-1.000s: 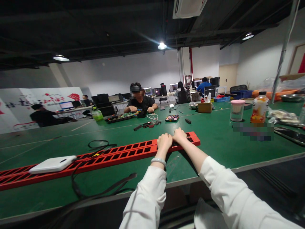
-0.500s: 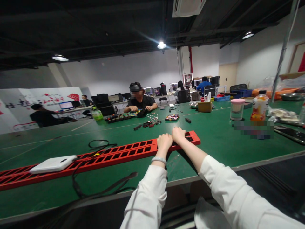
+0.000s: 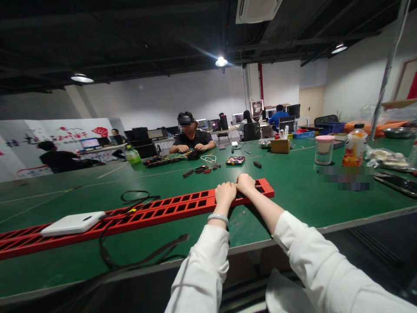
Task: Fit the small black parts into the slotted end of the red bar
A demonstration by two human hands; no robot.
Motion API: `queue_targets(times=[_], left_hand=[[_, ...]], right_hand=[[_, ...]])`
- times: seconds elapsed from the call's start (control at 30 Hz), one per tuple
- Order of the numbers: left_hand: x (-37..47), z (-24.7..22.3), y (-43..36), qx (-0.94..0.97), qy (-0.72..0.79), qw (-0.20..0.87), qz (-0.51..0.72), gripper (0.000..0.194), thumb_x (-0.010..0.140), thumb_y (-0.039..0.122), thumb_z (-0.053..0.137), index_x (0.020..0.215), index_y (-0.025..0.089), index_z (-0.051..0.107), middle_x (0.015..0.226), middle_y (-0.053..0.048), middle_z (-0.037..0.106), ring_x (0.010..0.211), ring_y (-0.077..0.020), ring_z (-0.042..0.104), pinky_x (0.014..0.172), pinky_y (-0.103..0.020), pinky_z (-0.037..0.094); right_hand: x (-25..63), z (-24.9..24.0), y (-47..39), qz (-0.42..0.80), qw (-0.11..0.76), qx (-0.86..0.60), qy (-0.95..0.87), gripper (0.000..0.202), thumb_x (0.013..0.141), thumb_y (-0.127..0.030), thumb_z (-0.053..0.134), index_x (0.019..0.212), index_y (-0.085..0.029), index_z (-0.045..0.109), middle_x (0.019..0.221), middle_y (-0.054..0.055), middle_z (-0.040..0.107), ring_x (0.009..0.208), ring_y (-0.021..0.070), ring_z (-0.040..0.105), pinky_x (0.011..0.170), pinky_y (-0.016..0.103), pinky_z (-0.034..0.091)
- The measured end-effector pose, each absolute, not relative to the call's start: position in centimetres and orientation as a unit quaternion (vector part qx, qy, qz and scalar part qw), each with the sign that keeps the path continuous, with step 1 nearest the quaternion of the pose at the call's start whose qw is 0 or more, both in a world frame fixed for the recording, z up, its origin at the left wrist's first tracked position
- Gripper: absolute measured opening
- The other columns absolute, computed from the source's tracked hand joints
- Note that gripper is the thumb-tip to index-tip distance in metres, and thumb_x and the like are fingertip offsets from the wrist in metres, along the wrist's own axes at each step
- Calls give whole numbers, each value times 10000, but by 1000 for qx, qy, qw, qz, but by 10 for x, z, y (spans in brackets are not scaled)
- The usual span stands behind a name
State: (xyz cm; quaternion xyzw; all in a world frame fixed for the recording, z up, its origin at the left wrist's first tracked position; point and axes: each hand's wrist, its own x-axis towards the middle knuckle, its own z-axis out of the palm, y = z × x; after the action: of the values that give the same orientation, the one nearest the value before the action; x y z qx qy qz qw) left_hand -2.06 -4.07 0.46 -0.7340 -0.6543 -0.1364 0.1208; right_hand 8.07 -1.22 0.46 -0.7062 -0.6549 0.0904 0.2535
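Observation:
A long red frame (image 3: 174, 211) with two rows of square slots lies across the green table. Near its right end, my left hand (image 3: 225, 194) is closed with the knuckles up, its fingertips curled out of sight on the far side. My right hand (image 3: 246, 184) is closed right beside it, almost touching, over the same slots. Whatever the fingers grip is hidden behind the hands. Dark pieces show in the slots around my right hand. A white box-shaped device (image 3: 73, 223) rests on the frame's left part, with a black cable (image 3: 104, 252) running from it.
Beyond the frame lie a small patterned box (image 3: 235, 161), a black block (image 3: 257, 164) and several dark pieces with a white cable (image 3: 210, 161). A co-worker (image 3: 192, 138) sits opposite. At right stand a pink-lidded cup (image 3: 324, 152) and a drink bottle (image 3: 354, 150).
My right hand has shifted very slightly to the right along the frame. My left hand stays in place. Across the table, the co-worker's hands have moved a little.

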Motion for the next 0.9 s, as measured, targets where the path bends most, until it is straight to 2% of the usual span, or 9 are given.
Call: queue_targets(times=[0.27,0.47,0.7,0.77,0.9], left_hand=[[-21,4,-40,-731,-658,116,-138,396,872,273,247,916,143,618,978,-113,630,928,-233,553,805,-348,379],[-21,2,-39,-728,-661,110,-143,396,872,280,246,912,152,619,972,-109,634,925,-228,553,812,-353,373],[-20,0,-37,-731,-654,114,-155,419,870,312,243,892,151,629,938,-106,644,897,-240,562,803,-357,379],[-20,1,-38,-732,-654,116,-155,408,867,298,250,895,149,629,930,-108,646,894,-239,564,801,-356,381],[-19,2,-39,-729,-658,120,-147,388,860,253,261,908,139,629,916,-120,648,908,-242,563,803,-360,384]], right_hand=[[72,9,-16,21,246,-711,-658,221,767,-246,505,911,-157,648,920,157,634,905,262,580,737,407,430],[75,16,-26,62,239,-715,-653,287,761,-341,530,943,-155,650,963,183,622,922,263,579,733,376,434],[82,12,-20,112,263,-713,-641,286,681,-425,587,874,-229,666,945,116,637,868,251,595,675,337,451],[80,12,-19,91,257,-712,-647,251,699,-372,578,879,-218,662,944,125,635,885,253,586,690,355,437],[71,15,-21,11,248,-710,-659,220,767,-161,461,867,-183,656,904,137,637,902,238,563,732,409,383]])
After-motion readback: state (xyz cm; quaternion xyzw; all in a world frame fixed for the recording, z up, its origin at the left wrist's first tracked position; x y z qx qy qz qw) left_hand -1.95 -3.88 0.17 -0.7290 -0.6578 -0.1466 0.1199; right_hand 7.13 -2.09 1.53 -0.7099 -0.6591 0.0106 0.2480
